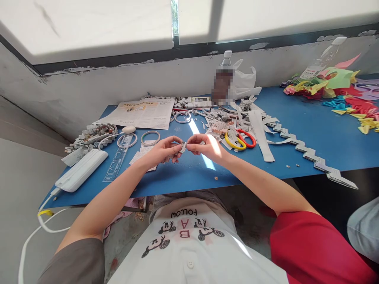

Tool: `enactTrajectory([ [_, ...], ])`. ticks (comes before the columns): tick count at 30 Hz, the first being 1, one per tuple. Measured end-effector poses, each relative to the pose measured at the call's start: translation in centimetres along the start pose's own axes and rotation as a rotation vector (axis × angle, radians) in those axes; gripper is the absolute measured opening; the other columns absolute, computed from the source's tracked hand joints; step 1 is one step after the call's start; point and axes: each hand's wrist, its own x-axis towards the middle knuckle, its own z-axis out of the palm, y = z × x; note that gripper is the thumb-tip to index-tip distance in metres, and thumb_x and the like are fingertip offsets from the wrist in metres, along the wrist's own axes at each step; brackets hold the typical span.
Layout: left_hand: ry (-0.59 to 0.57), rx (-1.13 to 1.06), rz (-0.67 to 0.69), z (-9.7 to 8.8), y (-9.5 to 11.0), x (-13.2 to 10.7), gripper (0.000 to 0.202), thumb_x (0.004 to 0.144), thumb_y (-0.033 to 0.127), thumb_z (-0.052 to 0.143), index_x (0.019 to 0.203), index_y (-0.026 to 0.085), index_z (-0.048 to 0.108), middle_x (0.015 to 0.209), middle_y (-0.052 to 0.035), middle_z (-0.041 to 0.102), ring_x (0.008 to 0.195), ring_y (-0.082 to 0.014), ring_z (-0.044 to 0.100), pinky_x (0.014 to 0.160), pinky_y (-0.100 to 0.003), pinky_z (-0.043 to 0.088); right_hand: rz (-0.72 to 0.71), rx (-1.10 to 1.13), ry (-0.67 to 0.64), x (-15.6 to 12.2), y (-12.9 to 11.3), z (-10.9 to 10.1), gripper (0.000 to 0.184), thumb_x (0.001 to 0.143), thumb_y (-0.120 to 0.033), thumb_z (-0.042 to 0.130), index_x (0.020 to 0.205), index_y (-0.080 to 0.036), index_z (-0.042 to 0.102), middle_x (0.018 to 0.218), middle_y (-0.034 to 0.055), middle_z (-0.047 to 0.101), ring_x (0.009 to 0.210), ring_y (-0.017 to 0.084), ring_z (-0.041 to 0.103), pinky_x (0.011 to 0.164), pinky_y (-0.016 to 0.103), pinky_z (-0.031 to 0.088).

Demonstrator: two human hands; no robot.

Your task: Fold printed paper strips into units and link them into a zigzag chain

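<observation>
- I see one piece (184, 147) in work: small, grey and white, folded from printed paper. Fingers cover much of it, so I cannot tell its full shape.
- It sits between the two hands, above the blue counter (183, 178), near the middle of its front part.
- My left hand (168, 149) pinches it between thumb and forefinger, with the other fingers curled below.
- My right hand (203, 145) pinches its other side, thumb and fingers bent together.
- I count one zigzag chain (308, 153) of folded paper, running from the heap (220, 123) of strips toward the counter's front edge on the right.
- One bundle (96, 134) of similar folded paper lies at the left.
- I count one pair of scissors (241, 147), with one yellow and one red handle, beside the heap.
- There is one clear ruler (116, 161) and one white power strip (81, 170), both left of my hands.
- At least four rings (141, 140) lie about; one is mostly hidden.
- Two bottles (310, 73) stand at the back. One is pixelated over its body; the other has a white label with red on it, too small for me to read.
- One newspaper (145, 114) bears a headline in Chinese characters that I cannot make out surely.
- On the white shirt (189, 252) I read "FOLLOW", "A" and "B", upside down from my view.
</observation>
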Motion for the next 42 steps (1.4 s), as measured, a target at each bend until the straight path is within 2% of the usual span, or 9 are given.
enactTrajectory([
  [6,-0.038,0.000,0.010,0.0,0.3,-0.1,0.035,0.079,0.049,0.068,0.093,0.020,0.054,0.067,0.0025,0.059,0.050,-0.0086,0.055,0.049,-0.022,0.042,-0.025,0.083,-0.051,0.1,0.3,0.0,0.024,0.077,-0.038,0.070,0.080,-0.014,0.066,0.064,0.0006,0.061,0.054,0.010,0.049,0.052,0.026,0.039],
  [10,-0.031,0.135,0.059,0.3,0.3,-0.3,0.032,0.083,0.048,0.063,0.093,0.020,0.054,0.066,0.0023,0.061,0.051,-0.0094,0.056,0.049,-0.022,0.042,-0.015,-0.041,-0.004,-0.1,0.0,0.3,0.019,0.077,-0.033,0.068,0.079,-0.015,0.066,0.062,0.0001,0.061,0.055,0.011,0.051,0.053,0.026,0.041],
  [13,0.049,0.309,0.182,0.6,-0.3,-0.3,0.031,0.083,0.047,0.062,0.097,0.019,0.055,0.069,0.0003,0.065,0.058,-0.0126,0.061,0.057,-0.025,0.049,-0.054,-0.187,0.058,-0.4,-0.2,0.5,0.010,0.074,-0.025,0.066,0.077,-0.016,0.066,0.065,0.0002,0.063,0.059,0.012,0.053,0.057,0.026,0.043],
  [17,0.284,0.491,0.385,1.0,-1.1,-0.4,0.027,0.083,0.042,0.064,0.097,0.019,0.062,0.087,-0.0045,0.072,0.081,-0.0184,0.068,0.076,-0.032,0.055,-0.176,-0.256,0.121,-0.7,0.1,0.7,0.005,0.074,-0.020,0.063,0.079,-0.018,0.064,0.071,0.0010,0.066,0.064,0.013,0.057,0.060,0.026,0.046],
  [19,0.374,0.530,0.482,1.3,-1.2,-0.6,0.024,0.083,0.041,0.065,0.094,0.019,0.066,0.091,-0.0058,0.073,0.085,-0.0196,0.069,0.079,-0.032,0.055,-0.241,-0.259,0.154,-0.8,0.2,0.8,0.005,0.075,-0.021,0.062,0.079,-0.019,0.063,0.072,0.0014,0.066,0.064,0.014,0.058,0.061,0.027,0.047],
  [25,0.435,0.612,0.760,1.8,-0.9,-1.1,0.014,0.087,0.032,0.062,0.089,0.022,0.072,0.098,-0.0054,0.075,0.090,-0.0189,0.071,0.084,-0.032,0.057,-0.362,-0.245,0.214,-1.2,0.5,1.2,0.005,0.077,-0.024,0.062,0.080,-0.020,0.061,0.072,0.0024,0.065,0.063,0.014,0.058,0.059,0.029,0.049],
  [31,0.473,0.640,0.801,1.8,-0.9,-1.1,0.012,0.087,0.029,0.063,0.089,0.023,0.073,0.097,-0.0035,0.076,0.087,-0.0179,0.072,0.081,-0.031,0.058,-0.419,-0.314,0.229,-1.2,0.6,1.2,0.008,0.079,-0.029,0.060,0.081,-0.021,0.060,0.071,0.0028,0.062,0.061,0.015,0.055,0.056,0.030,0.046],
  [36,0.479,0.633,0.837,1.9,-0.9,-1.1,0.010,0.087,0.026,0.064,0.089,0.023,0.074,0.097,-0.0028,0.076,0.085,-0.0173,0.072,0.080,-0.030,0.058,-0.446,-0.314,0.223,-1.2,0.6,1.2,0.006,0.080,-0.027,0.059,0.082,-0.021,0.061,0.071,0.0028,0.062,0.061,0.014,0.056,0.055,0.029,0.046],
  [42,0.440,0.637,0.769,1.8,-0.8,-1.1,0.012,0.086,0.029,0.064,0.091,0.023,0.074,0.098,-0.0037,0.076,0.088,-0.0186,0.071,0.082,-0.032,0.057,-0.417,-0.329,0.196,-1.1,0.8,1.0,0.006,0.081,-0.026,0.059,0.083,-0.021,0.061,0.074,0.0034,0.062,0.063,0.015,0.057,0.058,0.031,0.049],
])
